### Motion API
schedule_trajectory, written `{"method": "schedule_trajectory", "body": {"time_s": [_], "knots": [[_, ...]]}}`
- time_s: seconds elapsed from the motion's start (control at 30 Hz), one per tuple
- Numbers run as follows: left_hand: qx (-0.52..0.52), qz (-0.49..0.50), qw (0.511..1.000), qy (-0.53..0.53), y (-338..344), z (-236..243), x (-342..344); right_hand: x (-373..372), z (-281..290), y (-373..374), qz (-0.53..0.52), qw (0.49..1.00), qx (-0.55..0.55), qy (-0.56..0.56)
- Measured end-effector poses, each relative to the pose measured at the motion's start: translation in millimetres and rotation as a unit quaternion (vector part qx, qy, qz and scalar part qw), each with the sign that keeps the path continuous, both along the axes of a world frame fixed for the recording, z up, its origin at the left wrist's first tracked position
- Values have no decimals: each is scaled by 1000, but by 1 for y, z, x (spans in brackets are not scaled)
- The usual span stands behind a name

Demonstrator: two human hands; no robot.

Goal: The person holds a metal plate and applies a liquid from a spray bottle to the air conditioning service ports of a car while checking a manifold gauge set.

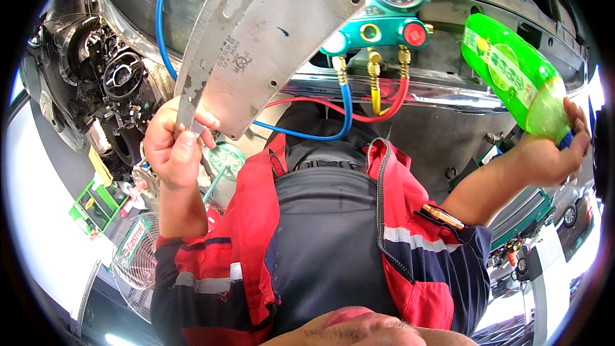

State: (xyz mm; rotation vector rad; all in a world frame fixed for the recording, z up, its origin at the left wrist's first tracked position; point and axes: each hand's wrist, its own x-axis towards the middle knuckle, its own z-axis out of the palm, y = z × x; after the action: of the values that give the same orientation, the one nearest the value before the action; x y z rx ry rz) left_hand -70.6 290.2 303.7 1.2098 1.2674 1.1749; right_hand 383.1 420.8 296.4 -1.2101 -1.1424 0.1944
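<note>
The car's open front [512, 99] fills the top of my view from ten to two o'clock, its chrome edge running across. At eleven o'clock my left hand [174, 147] is closed around the narrow end of a flat grey metal plate [269, 38], thumb pressed over its edge, the plate slanting up toward twelve. At one o'clock hangs a teal gauge set [384, 6] with blue, yellow and red hoses [375, 99] looping below. At three o'clock my right hand [551, 154] wraps the neck of a green plastic bottle [512, 74], tilted up and inward. I judge I'm mid-step, both items raised at the car; next calls for steadying the plate and aiming the bottle carefully.
</note>
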Motion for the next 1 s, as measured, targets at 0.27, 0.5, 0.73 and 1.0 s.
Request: {"method": "schedule_trajectory", "body": {"time_s": [0.27, 0.5, 0.73, 1.0], "knots": [[-29, 1, 1000, 8, 3, -23, -7, 11, 7, 1, -55, 997, 15, 55], [-73, 4, 997, 6, 21, -22, -1, 37, 15, -7, 53, 987, -24, 148], [-65, -43, 997, 23, 40, -6, -10, -39, 64, -19, -48, 958, -251, -129], [23, -185, 982, 27, 82, 17, -26, -108, 102, -47, 373, 793, -394, -276]]}}
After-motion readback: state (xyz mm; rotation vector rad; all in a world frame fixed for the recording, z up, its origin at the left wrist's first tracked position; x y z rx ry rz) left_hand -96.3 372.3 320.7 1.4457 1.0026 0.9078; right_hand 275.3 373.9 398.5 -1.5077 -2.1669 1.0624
